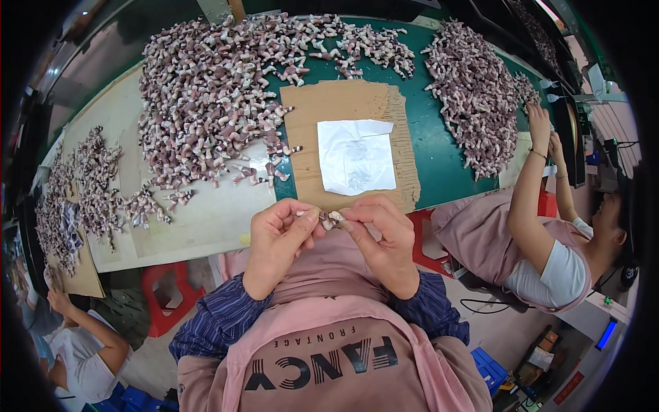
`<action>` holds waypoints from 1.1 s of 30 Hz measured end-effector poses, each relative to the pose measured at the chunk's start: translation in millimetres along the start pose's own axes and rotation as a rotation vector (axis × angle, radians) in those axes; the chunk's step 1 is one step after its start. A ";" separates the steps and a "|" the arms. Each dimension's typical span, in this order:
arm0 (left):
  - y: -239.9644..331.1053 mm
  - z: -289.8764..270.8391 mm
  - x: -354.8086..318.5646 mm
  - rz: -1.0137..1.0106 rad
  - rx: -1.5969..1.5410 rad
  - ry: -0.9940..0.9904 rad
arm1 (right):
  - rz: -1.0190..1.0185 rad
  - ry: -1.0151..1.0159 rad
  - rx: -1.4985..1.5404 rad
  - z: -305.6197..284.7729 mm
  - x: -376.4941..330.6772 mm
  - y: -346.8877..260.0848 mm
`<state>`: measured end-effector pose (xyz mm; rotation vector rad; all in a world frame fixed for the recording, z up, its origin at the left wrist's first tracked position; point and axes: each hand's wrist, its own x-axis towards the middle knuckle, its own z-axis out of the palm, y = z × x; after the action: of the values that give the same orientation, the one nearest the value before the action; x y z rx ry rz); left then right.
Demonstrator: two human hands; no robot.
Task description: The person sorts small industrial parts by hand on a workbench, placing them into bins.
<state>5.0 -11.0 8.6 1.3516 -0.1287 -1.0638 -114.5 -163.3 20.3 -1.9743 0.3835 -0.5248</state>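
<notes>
Between my two hands, just above my lap at the table's near edge, is a small figurine (331, 219) in white and brown. My left hand (276, 235) is closed, pinching its left end between thumb and fingers. From the other side, the thumb and fingertips of my right hand (386, 239) are closed on its right end. Fingertips cover much of the piece, so its full shape is hidden. Straight ahead lies a brown cardboard sheet (302, 147) with a creased white paper (355, 158) on it.
A big heap of similar mauve and white figurines (206, 103) covers the table's left and back. Another heap (473, 96) lies to the right, where a co-worker's hand (539, 130) reaches in. Smaller piles (96, 189) sit far left near another person. Red stools (168, 295) stand below.
</notes>
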 end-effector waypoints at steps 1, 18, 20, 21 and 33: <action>0.5 0.6 -0.3 0.004 0.019 0.007 | 0.000 0.002 0.002 0.7 -0.9 0.7; -13.9 2.5 -10.7 0.197 0.250 0.071 | -0.050 -0.053 0.034 21.4 -16.8 12.0; -9.3 2.0 -14.5 0.221 0.253 0.065 | -0.035 -0.071 0.066 16.9 -15.1 7.8; -8.0 0.8 -16.2 0.190 0.219 0.047 | -0.021 -0.088 0.095 15.2 -13.9 5.5; 2.5 0.9 -30.7 0.289 0.653 -0.001 | -0.058 -0.163 0.093 17.1 -26.1 -7.5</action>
<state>-11.3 8.8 25.7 1.8428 -0.6993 -0.8009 -127.6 -134.4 15.3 -1.9271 0.1973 -0.4075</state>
